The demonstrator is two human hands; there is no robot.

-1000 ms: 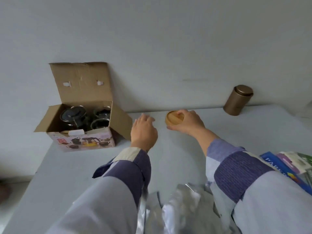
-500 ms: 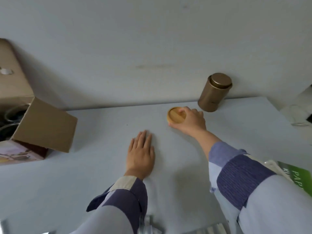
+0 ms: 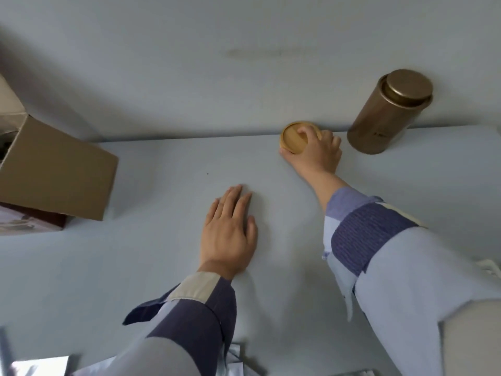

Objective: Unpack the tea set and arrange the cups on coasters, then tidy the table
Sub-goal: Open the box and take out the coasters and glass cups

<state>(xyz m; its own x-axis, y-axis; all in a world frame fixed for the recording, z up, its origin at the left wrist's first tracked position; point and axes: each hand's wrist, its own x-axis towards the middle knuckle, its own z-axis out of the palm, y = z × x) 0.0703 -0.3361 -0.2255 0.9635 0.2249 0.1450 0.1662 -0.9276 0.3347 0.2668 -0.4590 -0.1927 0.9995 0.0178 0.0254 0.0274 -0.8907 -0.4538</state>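
You won't find any lettering you can read here. The cardboard box (image 3: 51,169) at your left shows a strip of printed pictures low on its side, too blurred and cropped to make out any words. The bronze tin (image 3: 387,112) carries a small dark mark near its base, too small to read.

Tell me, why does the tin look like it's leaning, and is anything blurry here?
Head view: the wide lens bends the edges, so the bronze tin seems to tilt; the sleeves at the bottom smear with blur; soft even light, with faint shadows under the left hand and beside the cardboard box.
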